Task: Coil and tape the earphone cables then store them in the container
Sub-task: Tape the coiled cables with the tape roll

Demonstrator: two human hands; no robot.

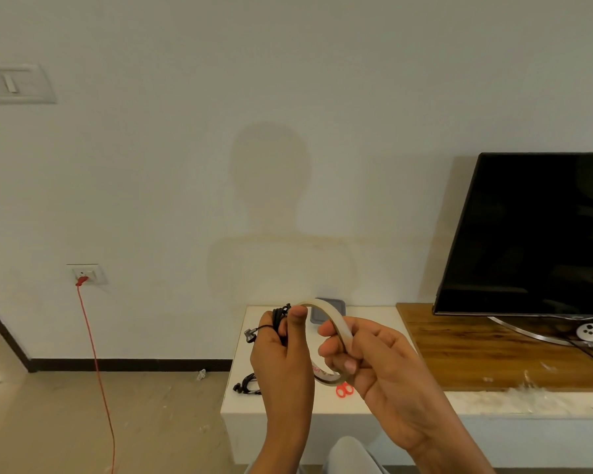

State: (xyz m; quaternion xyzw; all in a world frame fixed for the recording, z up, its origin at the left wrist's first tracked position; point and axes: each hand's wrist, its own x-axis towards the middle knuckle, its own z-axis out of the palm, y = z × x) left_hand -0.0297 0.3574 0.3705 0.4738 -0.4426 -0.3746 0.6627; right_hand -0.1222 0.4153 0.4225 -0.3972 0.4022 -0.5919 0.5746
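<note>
Gripping a coiled black earphone cable [279, 319], the left hand [281, 357] rests its thumb on the tape roll [339, 321], which the right hand [374, 364] holds just beside it. Beyond both hands sits the grey container [336, 304]; below the left lies a second earphone [245, 388].

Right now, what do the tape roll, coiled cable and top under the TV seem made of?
The tape roll looks like pale, semi-translucent plastic film, slightly glossy; its printed inner core may be card. The coiled cable is black and matte, likely rubbery sheathing, bending in tight loops. The top under the TV shows streaky brown grain: wood or wood-look laminate.
</note>
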